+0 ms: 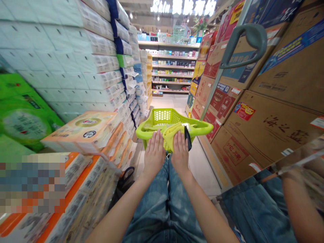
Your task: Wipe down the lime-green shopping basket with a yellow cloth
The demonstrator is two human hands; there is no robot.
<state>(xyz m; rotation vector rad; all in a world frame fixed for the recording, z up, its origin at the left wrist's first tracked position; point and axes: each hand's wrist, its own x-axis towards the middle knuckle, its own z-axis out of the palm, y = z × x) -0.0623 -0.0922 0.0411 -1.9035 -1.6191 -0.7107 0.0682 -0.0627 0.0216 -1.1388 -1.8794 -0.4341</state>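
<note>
Right between the hands (180,152) lies a yellow cloth (171,136).

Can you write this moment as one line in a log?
Left hand: on lime-green shopping basket | Right hand: on yellow cloth | Nearby: tissue packs, cardboard cartons

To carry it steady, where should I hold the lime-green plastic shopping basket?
Probably by its flared top rim, coming from above, close to your left hand and right hand: the rim juts outward from the basket's wall, so fingers can likely curl beneath it.
</note>
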